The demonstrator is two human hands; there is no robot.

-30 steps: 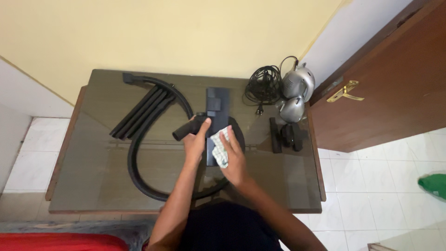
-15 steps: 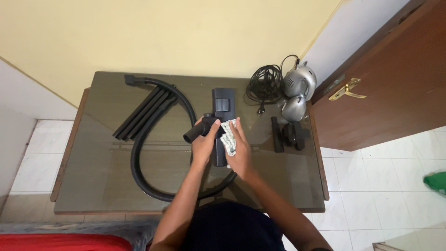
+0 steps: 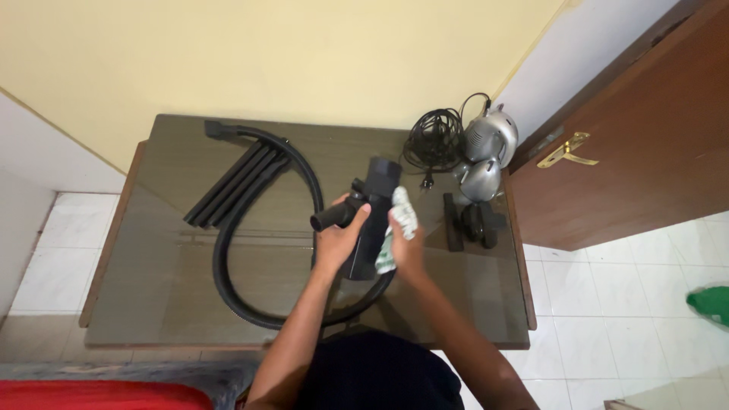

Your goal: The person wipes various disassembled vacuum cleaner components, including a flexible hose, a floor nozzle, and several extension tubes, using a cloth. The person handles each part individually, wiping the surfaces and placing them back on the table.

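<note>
My left hand [image 3: 336,241] grips the black nozzle [image 3: 372,220] to steady it; right hand [image 3: 408,247] fingers press the cloth [image 3: 397,228] against its side.

Matt black plastic nozzle [image 3: 372,220]; soft cloth [image 3: 398,228]; glossy glass tabletop [image 3: 167,266].

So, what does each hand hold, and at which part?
Left hand grips the black floor nozzle at its tube neck; right hand presses a cloth on its side.
</note>
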